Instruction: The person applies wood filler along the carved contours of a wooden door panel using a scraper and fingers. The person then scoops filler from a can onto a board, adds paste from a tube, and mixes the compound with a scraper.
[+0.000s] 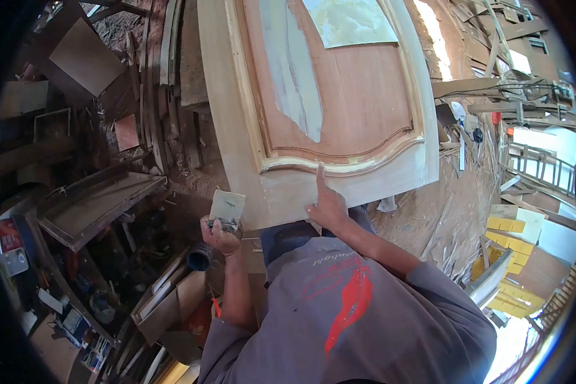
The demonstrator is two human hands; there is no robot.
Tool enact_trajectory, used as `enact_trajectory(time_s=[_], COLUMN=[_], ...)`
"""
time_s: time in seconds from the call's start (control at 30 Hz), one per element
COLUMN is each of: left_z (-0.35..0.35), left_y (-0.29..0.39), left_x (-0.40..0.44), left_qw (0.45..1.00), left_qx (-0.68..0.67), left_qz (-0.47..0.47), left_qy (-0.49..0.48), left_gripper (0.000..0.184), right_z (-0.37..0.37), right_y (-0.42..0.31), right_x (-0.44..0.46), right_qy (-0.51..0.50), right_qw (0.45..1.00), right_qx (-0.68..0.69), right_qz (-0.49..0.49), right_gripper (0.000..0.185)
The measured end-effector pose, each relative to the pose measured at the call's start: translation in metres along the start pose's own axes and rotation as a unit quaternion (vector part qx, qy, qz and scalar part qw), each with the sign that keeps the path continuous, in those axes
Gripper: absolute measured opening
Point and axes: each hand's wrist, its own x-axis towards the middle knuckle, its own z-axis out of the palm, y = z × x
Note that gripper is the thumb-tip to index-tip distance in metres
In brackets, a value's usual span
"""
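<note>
A wooden panel door (237,147) lies in front of me, with a raised moulding (358,168) curving along its lower panel. Pale filler is smeared on that moulding. My right hand (329,206) rests over the door's near edge, its index finger stretched out and touching the moulding; nothing is held in it. To the left of the door, my left hand (221,238) is closed around a putty scraper (228,206) with a broad, pale, smeared blade. On the door panel lie a sheet with creamy filler (352,22) on it and a long grey-white patch (297,83).
Wood strips and boards (160,96) are stacked along the left. A shallow wooden frame (99,208) and a dark pipe end (199,258) sit near my left arm. Offcuts and shavings (454,211) cover the ground at right, near yellow pieces (509,256).
</note>
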Motion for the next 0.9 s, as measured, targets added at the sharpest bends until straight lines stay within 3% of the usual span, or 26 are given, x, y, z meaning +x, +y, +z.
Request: enact_trajectory(time_s=[0.37, 0.67, 0.77, 0.9], left_z=[-0.034, -0.045, -0.051, -0.057], left_y=[-0.014, -0.002, -0.009, -0.016], left_x=[0.014, 0.007, 0.006, 0.005], left_qw=[0.999, 1.000, 1.000, 1.000], left_qx=[0.011, -0.011, 0.015, -0.015], left_qz=[0.023, -0.014, 0.009, -0.011], left_qy=[-0.031, -0.010, -0.001, 0.004], left_gripper=[0.026, 0.023, 0.022, 0.021], right_z=[0.024, 0.039, 0.050, 0.055], right_y=[-0.062, -0.094, -0.081, -0.074], right_x=[0.028, 0.031, 0.029, 0.018], right_qy=[-0.056, -0.090, -0.094, -0.019], right_qw=[0.994, 0.986, 0.973, 0.983], right_qx=[-0.069, -0.072, -0.049, -0.006], right_qz=[-0.068, -0.121, -0.203, -0.180], right_gripper=[0.126, 0.115, 0.113, 0.104])
